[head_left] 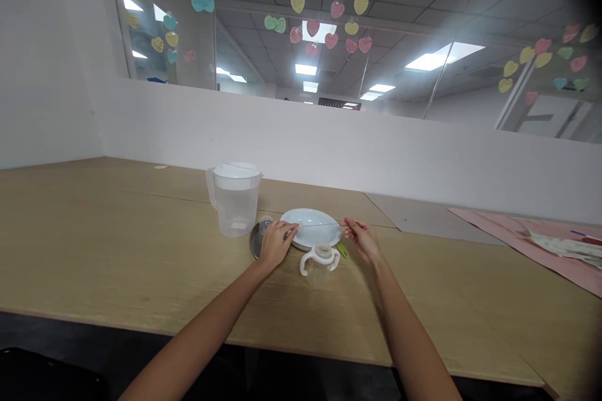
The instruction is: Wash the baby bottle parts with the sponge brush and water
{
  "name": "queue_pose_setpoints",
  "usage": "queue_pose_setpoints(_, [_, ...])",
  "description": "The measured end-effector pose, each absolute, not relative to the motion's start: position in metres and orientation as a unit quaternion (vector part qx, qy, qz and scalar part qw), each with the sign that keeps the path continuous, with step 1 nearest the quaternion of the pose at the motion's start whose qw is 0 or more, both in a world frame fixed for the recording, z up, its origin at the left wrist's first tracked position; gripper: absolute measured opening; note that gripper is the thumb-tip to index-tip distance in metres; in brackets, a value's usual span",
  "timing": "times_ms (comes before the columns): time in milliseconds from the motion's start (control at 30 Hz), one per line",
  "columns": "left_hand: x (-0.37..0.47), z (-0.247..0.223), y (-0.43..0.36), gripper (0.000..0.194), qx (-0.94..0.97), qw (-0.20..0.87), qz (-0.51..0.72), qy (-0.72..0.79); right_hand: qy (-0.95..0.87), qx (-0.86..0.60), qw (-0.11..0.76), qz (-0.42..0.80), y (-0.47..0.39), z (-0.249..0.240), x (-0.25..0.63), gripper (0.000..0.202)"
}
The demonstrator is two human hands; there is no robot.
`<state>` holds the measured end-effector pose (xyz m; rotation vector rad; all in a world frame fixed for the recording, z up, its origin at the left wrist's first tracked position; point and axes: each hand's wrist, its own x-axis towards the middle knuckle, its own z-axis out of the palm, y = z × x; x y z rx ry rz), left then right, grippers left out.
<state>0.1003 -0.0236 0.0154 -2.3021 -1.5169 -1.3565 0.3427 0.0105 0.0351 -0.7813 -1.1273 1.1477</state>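
A thin dark wire-like rod (322,224) stretches level between my two hands, above a white oval dish (313,238). My right hand (361,237) pinches its right end. My left hand (277,241) is closed at its other end, where a small pale piece shows at the fingertips; its kind cannot be made out. In front of the dish stands a clear baby bottle (320,265) with two white handles and an uncovered neck. A green handle (343,251) lies beside the dish, below my right hand. Partly behind my left hand are a dark round plate (255,241) and a clear cap (265,223).
A lidded translucent pitcher (236,200) stands at the back left, holding what looks like water. A pink cloth or sheet (484,229) with papers and a pen lies far right. A grey sheet (423,218) lies along the wall. The table's front edge (320,354) runs beneath my forearms.
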Motion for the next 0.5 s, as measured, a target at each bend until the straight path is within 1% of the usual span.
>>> queue_pose_setpoints(367, [0.107, 0.015, -0.024, 0.027, -0.76, 0.033, -0.435, -0.481, -0.512, -0.349, 0.598, 0.509, 0.01, 0.034, 0.336, 0.026])
queue_pose_setpoints(500, [0.12, 0.022, -0.02, 0.024, -0.762, 0.018, -0.433, -0.481, -0.512, -0.336, 0.606, 0.508, 0.007, 0.035, 0.332, 0.024])
